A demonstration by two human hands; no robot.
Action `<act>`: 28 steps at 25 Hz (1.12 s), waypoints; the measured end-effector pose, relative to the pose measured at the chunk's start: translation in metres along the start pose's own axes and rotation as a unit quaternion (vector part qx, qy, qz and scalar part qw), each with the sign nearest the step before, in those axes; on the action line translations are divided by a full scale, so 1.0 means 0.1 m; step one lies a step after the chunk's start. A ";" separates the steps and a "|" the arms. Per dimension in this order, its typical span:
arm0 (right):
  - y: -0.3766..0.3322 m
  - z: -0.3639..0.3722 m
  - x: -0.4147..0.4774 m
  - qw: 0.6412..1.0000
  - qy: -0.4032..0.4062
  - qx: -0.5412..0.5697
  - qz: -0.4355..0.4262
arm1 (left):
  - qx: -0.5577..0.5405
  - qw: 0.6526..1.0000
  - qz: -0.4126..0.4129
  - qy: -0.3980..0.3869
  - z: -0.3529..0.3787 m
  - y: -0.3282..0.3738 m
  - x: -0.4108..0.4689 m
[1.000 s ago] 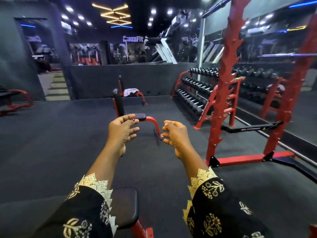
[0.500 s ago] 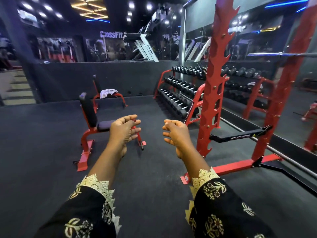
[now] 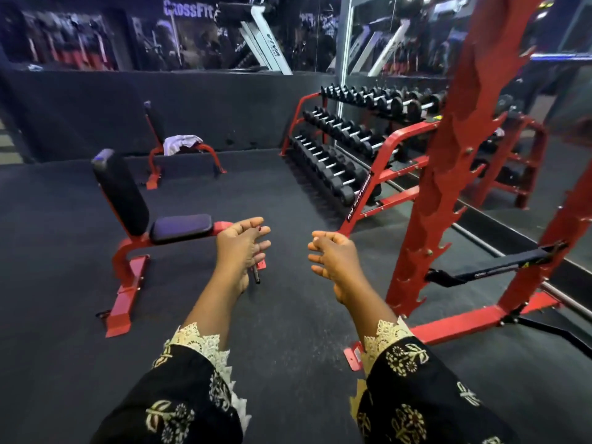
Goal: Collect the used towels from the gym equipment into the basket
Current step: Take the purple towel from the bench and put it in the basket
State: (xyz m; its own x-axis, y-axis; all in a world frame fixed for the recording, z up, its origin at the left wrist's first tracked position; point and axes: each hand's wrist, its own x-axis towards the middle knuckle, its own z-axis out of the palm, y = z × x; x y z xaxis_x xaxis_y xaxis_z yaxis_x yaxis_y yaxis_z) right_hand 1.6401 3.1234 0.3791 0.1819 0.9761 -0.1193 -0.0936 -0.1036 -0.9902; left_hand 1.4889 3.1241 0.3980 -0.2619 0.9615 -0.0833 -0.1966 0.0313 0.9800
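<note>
A crumpled white towel (image 3: 180,143) lies on the seat of the far red bench (image 3: 187,155) by the dark back wall. My left hand (image 3: 241,242) and my right hand (image 3: 331,255) are stretched out in front of me, palms turned toward each other, fingers loosely curled, holding nothing. Both hands are well short of the towel. No basket is in view.
A nearer red bench with black pads (image 3: 137,216) stands left of my left hand. A red dumbbell rack (image 3: 346,145) lines the mirror wall at the right. A tall red squat rack (image 3: 448,174) with a black safety arm (image 3: 493,267) stands close on my right. Dark rubber floor (image 3: 282,193) lies between.
The view has swung and moved forward: both benches have shifted left and grown larger, and the towel is nearer. My hands keep the same outstretched pose.
</note>
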 end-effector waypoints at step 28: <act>-0.36 2.11 9.28 0.998 -0.047 -0.014 0.037 | -0.030 0.996 -0.051 0.067 2.00 -0.31 9.05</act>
State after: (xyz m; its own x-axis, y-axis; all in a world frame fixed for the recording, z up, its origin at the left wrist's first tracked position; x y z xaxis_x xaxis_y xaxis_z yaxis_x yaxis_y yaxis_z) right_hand 1.6052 4.0731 0.3194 0.0821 0.9792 -0.1856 -0.0763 -0.1795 -0.9808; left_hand 1.4471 4.0482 0.3288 -0.3596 0.9092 -0.2097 -0.2848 0.1071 0.9526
